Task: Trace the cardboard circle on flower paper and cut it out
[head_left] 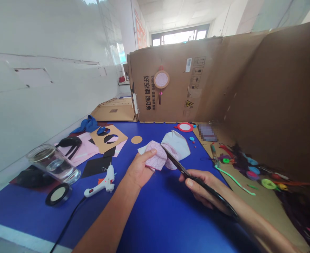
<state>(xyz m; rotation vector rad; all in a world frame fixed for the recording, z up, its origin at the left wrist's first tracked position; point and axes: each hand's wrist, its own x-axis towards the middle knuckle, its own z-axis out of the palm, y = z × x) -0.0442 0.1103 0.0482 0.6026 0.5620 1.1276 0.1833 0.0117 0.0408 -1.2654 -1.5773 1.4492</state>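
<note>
My left hand (140,168) pinches a piece of pale pink patterned fabric (155,160) between thumb and fingers, above the blue table. The fabric's white underside shows where it folds over to the right. Black-handled scissors (180,167) are gripped in my right hand (202,186), their blades meeting the fabric near its upper middle. How far the blades are apart I cannot tell. Beyond the fabric lie a tan cardboard disc (136,140) and a red ring with a white centre (185,127).
A white hot glue gun (102,184) with a black cord lies at left, near a glass jar (56,165) and a round black-rimmed lid (58,194). Cut cardboard (109,137) sits farther back. Coloured ribbons and trimmings (253,172) cover the right side. Tall cardboard walls (178,84) stand behind.
</note>
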